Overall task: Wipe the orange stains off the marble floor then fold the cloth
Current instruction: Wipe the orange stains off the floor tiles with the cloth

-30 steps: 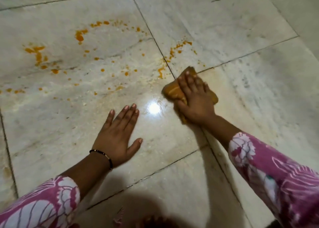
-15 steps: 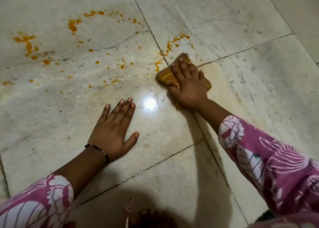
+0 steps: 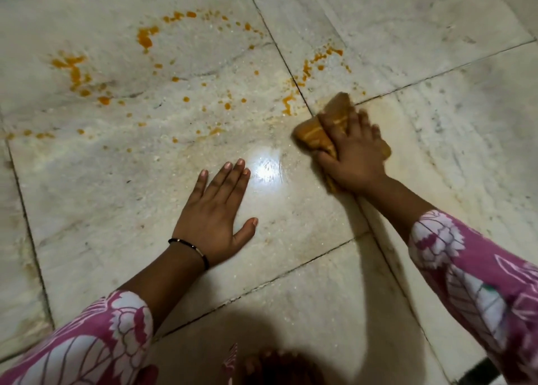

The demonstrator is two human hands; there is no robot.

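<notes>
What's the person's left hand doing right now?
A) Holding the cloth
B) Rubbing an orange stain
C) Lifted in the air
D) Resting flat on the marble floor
D: the left hand lies palm-down with straight fingers on the marble floor, while the right hand presses the cloth.

The light is dim and warm, and the marble floor (image 3: 116, 198) looks yellowish-grey. One small bright glare spot (image 3: 266, 170) shines on the polished tile just right of the fingertips of the left hand (image 3: 217, 210), so the light comes from above. A dark soft shadow (image 3: 262, 346) covers the near edge of the floor. Another shadow runs under the right forearm. The right hand (image 3: 353, 154) and the cloth (image 3: 316, 132) are blurred by motion. The left hand is sharp. The tile lines bend slightly toward the edges.
</notes>
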